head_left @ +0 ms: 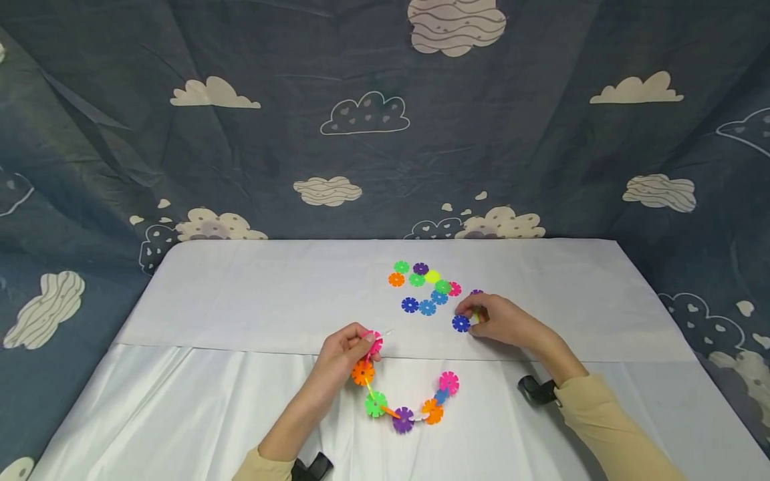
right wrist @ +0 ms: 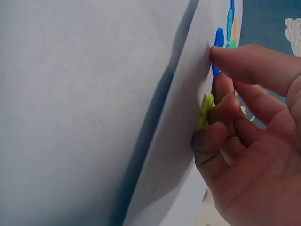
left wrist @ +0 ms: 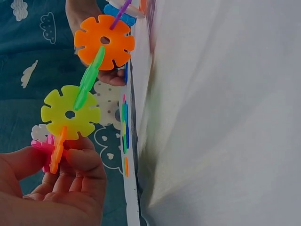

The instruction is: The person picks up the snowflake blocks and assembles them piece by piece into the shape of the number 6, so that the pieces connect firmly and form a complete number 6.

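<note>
My left hand (head_left: 344, 355) pinches a pink notched disc (head_left: 376, 342) at one end of a linked chain of snowflake discs. From there the chain curves down and right through an orange disc (head_left: 362, 373), a green disc (head_left: 375, 404) and a purple disc (head_left: 403, 420) to a pink disc (head_left: 448, 382). At the right, my right hand (head_left: 505, 322) grips a dark blue disc (head_left: 460, 324) between thumb and finger. In the right wrist view, a yellow-green disc (right wrist: 205, 111) lies against its other fingers; whether they hold it is unclear.
Loose discs lie in a group beyond the hands, among them a dark blue disc (head_left: 410, 304), an orange disc (head_left: 396, 279) and a yellow disc (head_left: 432, 276). A white cloth (head_left: 240, 294) covers the table. Behind it hangs a dark cloud-print curtain (head_left: 271, 153).
</note>
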`<state>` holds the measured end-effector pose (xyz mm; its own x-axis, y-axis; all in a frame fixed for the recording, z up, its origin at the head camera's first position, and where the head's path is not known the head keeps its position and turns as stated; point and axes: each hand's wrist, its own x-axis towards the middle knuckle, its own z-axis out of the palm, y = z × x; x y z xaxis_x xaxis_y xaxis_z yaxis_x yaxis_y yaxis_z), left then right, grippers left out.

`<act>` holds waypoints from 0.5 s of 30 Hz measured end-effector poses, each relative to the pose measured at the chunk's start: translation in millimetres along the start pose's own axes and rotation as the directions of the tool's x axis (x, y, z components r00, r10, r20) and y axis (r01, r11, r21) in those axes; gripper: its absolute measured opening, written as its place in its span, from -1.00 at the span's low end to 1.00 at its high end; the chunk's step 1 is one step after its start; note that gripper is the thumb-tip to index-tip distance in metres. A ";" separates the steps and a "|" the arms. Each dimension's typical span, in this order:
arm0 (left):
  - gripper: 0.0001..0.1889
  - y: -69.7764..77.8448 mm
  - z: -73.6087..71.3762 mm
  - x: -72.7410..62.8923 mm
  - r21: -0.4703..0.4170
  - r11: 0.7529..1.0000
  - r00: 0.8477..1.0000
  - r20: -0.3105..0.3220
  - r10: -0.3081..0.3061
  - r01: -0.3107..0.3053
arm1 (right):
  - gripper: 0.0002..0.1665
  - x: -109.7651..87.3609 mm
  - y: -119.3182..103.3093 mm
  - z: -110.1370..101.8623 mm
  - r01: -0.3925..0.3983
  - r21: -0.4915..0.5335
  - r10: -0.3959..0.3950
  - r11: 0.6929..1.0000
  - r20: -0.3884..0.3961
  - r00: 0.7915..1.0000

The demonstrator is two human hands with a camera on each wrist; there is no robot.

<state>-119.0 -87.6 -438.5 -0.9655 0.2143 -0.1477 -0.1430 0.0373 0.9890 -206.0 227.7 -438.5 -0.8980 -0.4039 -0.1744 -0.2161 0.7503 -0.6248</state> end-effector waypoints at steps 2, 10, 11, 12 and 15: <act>-0.83 0.3 0.1 -0.2 -0.003 1.000 1.000 -0.002 0.002 -0.002 | -0.59 0.1 0.7 -0.5 0.004 0.001 -0.004 1.000 0.009 1.000; -0.83 2.0 0.3 -2.2 -0.010 1.000 1.000 -0.009 0.017 -0.017 | -0.59 0.7 0.0 -2.1 0.049 -0.043 -0.048 0.998 0.031 0.998; -0.83 2.1 0.2 -2.4 -0.009 1.000 1.000 -0.008 0.018 -0.019 | -0.60 1.1 -0.3 -2.2 0.046 -0.046 -0.045 0.998 0.036 0.998; -0.84 2.0 0.1 -2.3 -0.008 1.000 1.000 -0.008 0.019 -0.019 | -0.60 1.6 -0.7 -2.5 0.043 -0.049 -0.041 0.998 0.042 0.998; -0.84 1.6 -0.3 -2.0 -0.001 1.000 1.000 -0.002 0.020 -0.020 | -0.62 3.1 -1.5 -2.2 0.035 -0.046 -0.033 0.998 0.053 0.998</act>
<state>-117.3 -88.2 -436.6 -0.9686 0.2132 -0.1280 -0.1239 0.0322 0.9918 -209.3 226.4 -436.4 -0.8688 -0.4554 -0.1943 -0.2648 0.7589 -0.5950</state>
